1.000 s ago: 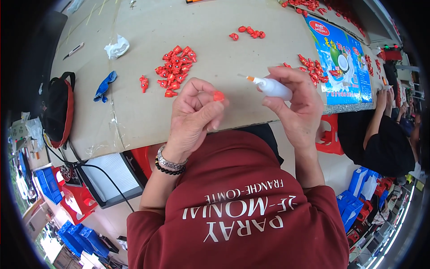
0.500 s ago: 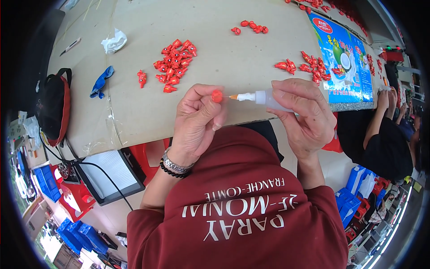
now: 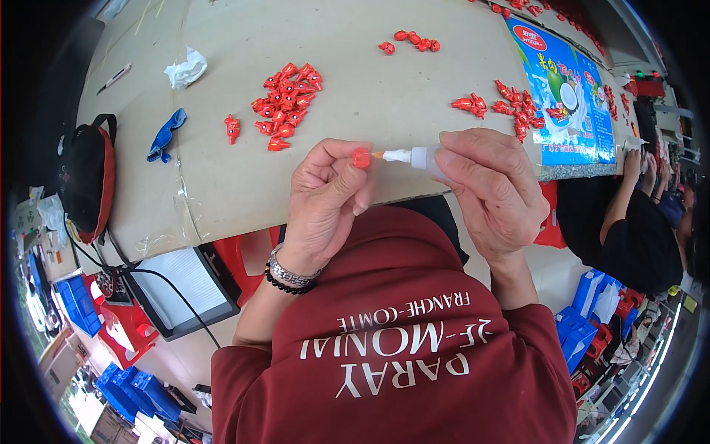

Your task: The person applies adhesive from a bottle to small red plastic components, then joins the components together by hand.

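Observation:
Between the thumb and fingers of my left hand (image 3: 325, 203) is a small round red plastic piece (image 3: 361, 157). My right hand (image 3: 494, 185) is wrapped round a translucent white squeeze bottle (image 3: 429, 160), held on its side. White wrapping covers its neck, and an orange-based needle tip (image 3: 379, 155) points left at the red piece. The needle end meets the piece or goes into it; I cannot tell which. Beyond my hands lies a pile of red figure-like parts (image 3: 285, 100), with one single red part (image 3: 232, 129) left of it.
More red parts lie at the table's (image 3: 355, 81) far middle (image 3: 423, 44) and right (image 3: 521, 111), beside a blue printed sheet (image 3: 566, 96). On the left are crumpled tissue (image 3: 186, 68), a blue strip (image 3: 166, 135), a cutter knife (image 3: 114, 79) and a black-red pouch (image 3: 92, 177). Another person's arm (image 3: 623, 196) shows at right.
My right hand has moved left with the squeeze bottle, bringing its needle tip up to the red piece. My left hand has stayed nearly in place.

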Motion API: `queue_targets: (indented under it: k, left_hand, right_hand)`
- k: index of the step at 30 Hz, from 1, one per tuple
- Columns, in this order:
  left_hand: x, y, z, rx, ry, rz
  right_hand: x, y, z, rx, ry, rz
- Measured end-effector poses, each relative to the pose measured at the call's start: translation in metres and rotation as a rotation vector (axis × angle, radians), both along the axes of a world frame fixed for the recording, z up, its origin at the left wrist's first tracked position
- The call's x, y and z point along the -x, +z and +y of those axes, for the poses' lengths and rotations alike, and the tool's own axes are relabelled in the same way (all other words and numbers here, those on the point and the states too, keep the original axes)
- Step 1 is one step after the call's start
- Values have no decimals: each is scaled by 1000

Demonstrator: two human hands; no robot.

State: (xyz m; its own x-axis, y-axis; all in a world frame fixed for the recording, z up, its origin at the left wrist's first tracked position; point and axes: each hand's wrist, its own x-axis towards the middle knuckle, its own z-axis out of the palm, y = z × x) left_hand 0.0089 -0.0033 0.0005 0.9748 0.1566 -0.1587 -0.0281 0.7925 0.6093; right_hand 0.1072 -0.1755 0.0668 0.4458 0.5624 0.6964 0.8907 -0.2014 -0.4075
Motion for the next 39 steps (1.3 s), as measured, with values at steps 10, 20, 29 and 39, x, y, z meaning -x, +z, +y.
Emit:
queue_targets:
  k: [10, 20, 29, 39]
  left_hand:
    - [1, 2, 0, -6, 18, 7]
    - [1, 8, 2, -225, 153, -17]
    - [2, 8, 3, -445, 245, -23]
    - [2, 8, 3, -451, 279, -55]
  right_hand:
    - [0, 0, 1, 26, -13, -28]
    - [2, 6, -1, 13, -9, -9]
    - [2, 3, 0, 0, 3, -11]
    - [3, 3, 0, 36, 8, -17]
